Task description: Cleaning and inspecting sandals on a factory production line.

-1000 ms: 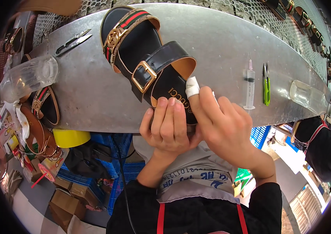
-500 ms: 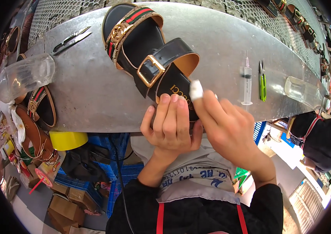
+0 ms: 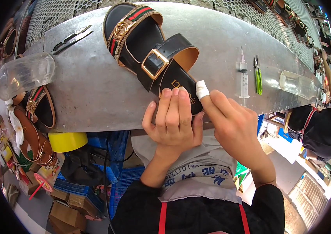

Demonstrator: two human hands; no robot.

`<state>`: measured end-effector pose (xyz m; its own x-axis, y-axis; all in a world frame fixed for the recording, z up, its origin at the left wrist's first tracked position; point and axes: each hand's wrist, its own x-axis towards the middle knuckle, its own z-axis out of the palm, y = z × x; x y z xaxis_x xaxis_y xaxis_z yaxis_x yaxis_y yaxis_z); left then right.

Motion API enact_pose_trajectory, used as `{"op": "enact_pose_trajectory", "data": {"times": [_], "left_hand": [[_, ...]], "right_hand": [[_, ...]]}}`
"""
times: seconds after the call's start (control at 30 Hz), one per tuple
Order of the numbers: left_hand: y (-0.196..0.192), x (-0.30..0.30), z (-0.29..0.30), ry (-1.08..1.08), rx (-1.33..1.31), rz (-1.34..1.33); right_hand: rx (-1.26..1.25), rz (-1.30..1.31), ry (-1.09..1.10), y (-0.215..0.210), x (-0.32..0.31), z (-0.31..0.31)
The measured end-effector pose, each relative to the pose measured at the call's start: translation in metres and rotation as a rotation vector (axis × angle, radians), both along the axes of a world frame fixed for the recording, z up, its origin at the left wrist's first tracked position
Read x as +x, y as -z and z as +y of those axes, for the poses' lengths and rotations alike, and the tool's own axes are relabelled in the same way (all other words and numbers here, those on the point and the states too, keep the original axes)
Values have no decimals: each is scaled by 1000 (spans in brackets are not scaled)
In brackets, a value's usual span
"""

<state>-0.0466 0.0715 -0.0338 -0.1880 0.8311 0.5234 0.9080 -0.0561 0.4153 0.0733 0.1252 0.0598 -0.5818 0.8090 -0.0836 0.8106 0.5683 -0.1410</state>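
A black sandal (image 3: pixel 144 41) with a striped, patterned front strap and a gold-buckled ankle strap lies on the metal table, its heel toward me. My left hand (image 3: pixel 172 121) is closed on the heel end, fingers laid over the black footbed and thumb at the side. My right hand (image 3: pixel 233 121) is curled, its index finger pointing at the right edge of the footbed near the heel. White cloth (image 3: pixel 201 89) wraps that fingertip and touches or nearly touches the sandal's edge. The other right fingers are folded inward.
To the right lie a syringe (image 3: pixel 244 80), green-handled snips (image 3: pixel 258 76) and a clear bottle (image 3: pixel 298 85). On the left are a knife (image 3: pixel 71 39), a clear plastic container (image 3: pixel 26 76), another sandal (image 3: pixel 42 105) and yellow tape (image 3: pixel 68 142). A co-worker (image 3: pixel 310 132) is at the right.
My cloth-wrapped fingertip has moved from over the footbed's gold print outward to its right edge. My left hand stays on the heel. The view has shifted slightly.
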Motion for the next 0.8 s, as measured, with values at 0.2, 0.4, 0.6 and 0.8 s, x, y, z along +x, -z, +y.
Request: {"op": "enact_pose_trajectory", "data": {"times": [0.2, 0.4, 0.6, 0.8], "left_hand": [[-1, 0, 4, 2, 11, -13], [-4, -1, 0, 24, -17, -13], [-2, -1, 1, 17, -3, -17], [-8, 0, 3, 22, -25, -24]], "right_hand": [[-32, 45, -9, -1, -11, 10], [-39, 25, -12, 0, -8, 8], [-40, 48, -5, -3, 1, 3], [-30, 41, -20, -5, -10, 13]]}}
